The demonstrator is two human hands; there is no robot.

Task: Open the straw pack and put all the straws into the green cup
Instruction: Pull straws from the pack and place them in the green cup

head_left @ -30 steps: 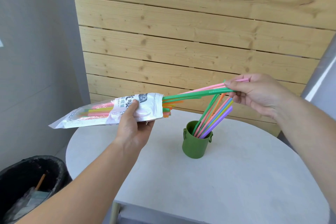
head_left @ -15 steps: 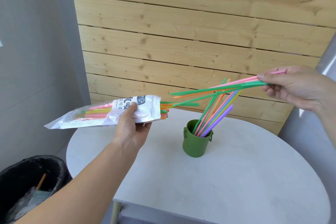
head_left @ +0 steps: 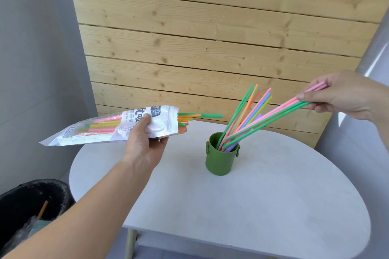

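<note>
The right hand (head_left: 347,94) has its grip clenched on a few pink and green straws (head_left: 271,116), pinching their upper ends between the thumb and the curled fingers. The hand is raised at the right, above the cup (head_left: 220,162) and well to the side of it, with its back up and the forearm coming in from the right edge. These straws slope down to the left, and their lower tips lie at the cup's mouth.

The left hand (head_left: 145,145) has its grip grasping the pack (head_left: 101,130), thumb on the printed face and fingers underneath. The arm reaches up from the lower left. The pack hangs in the air over the desk's (head_left: 263,200) left edge. It lies nearly level, its open end pointing right towards the cup and its sealed end lower at the left. Packed straws (head_left: 189,116) poke out of the opening, a green one farthest.

The cup stands upright on the desk, and the cupped straws (head_left: 251,103) lean up and to the right.
</note>
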